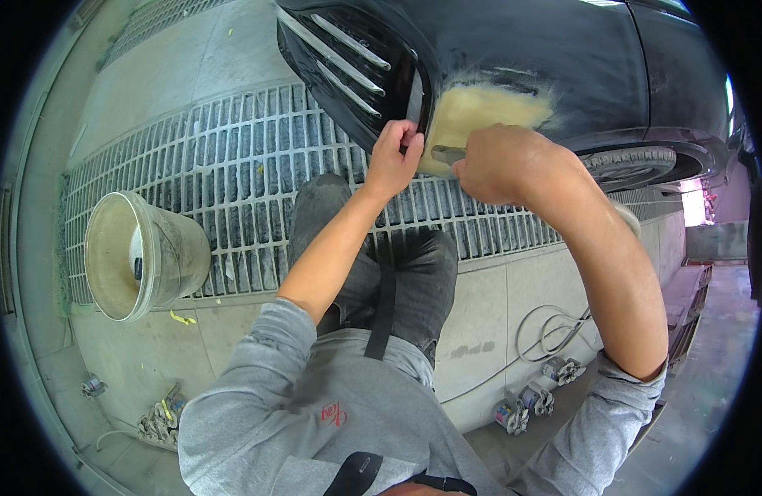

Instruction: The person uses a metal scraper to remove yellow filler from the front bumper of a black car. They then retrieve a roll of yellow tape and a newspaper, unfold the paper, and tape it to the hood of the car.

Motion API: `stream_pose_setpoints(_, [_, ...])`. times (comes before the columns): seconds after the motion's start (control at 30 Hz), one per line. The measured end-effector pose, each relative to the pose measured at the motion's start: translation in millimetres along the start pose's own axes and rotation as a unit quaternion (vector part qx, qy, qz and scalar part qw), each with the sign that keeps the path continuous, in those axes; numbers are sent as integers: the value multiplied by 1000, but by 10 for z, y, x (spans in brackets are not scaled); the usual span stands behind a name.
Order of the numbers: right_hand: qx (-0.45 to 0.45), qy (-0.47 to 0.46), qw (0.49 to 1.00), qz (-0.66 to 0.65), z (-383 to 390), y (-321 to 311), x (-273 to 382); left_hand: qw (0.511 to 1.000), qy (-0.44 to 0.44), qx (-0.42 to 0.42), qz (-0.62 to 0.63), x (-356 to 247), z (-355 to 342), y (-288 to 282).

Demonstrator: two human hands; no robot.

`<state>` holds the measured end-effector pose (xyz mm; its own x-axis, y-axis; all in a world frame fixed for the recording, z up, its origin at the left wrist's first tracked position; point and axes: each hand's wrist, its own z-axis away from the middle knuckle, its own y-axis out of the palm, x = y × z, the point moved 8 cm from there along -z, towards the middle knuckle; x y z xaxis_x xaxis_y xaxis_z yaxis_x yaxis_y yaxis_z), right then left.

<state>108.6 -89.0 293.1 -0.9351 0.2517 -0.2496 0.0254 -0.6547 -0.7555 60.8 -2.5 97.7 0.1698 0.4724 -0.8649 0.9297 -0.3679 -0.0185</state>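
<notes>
I count my two hands at work: my left hand point(392, 157) on the edge of one dark car body point(546, 58), my right hand point(501, 165) closed round one spreader blade point(447, 154) against one yellowish filler patch point(480, 116). One tyre point(633, 161) shows under the arch, and three chrome slats point(340, 58) cross the one dark grille. On the ground I see one floor grate point(232, 165), one grey bucket point(141, 252), two small air tools point(526, 405) and one coiled hose point(550, 331).

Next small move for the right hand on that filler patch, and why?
Probably draw the tool in the right hand rightward across the yellow filler patch: its blade sits at the patch's left edge, while the left hand steadies the dark panel beside it.
</notes>
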Motion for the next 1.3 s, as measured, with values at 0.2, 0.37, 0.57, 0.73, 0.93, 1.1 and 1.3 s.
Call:
stream_pose_setpoints(0.2, [-32,-9,999,-40,-173,185,11,972,54,-5,-230,1,225,-229])
stream_pose_setpoints(0.37, [-2,12,991,-135,-152,313,-32,999,-17,-39,-27,-70,39,-173])
stream_pose_setpoints(0.57, [-10,1,989,-151,-66,336,-91,999,-31,-32,-3,126,19,-43])
stream_pose_setpoints(0.73, [-12,14,985,-171,-94,440,-158,991,-32,-35,-122,228,322,-218])
stream_pose_setpoints(0.93, [-116,-16,974,-193,5,205,-112,997,-51,-46,46,-226,-252,-195])
stream_pose_setpoints(1.1, [-216,-41,943,-251,171,17,-112,977,-60,-104,175,-471,-768,-299])
stream_pose_setpoints(1.3, [-273,-45,917,-289,177,210,-217,985,-97,-32,136,-128,-406,-103])
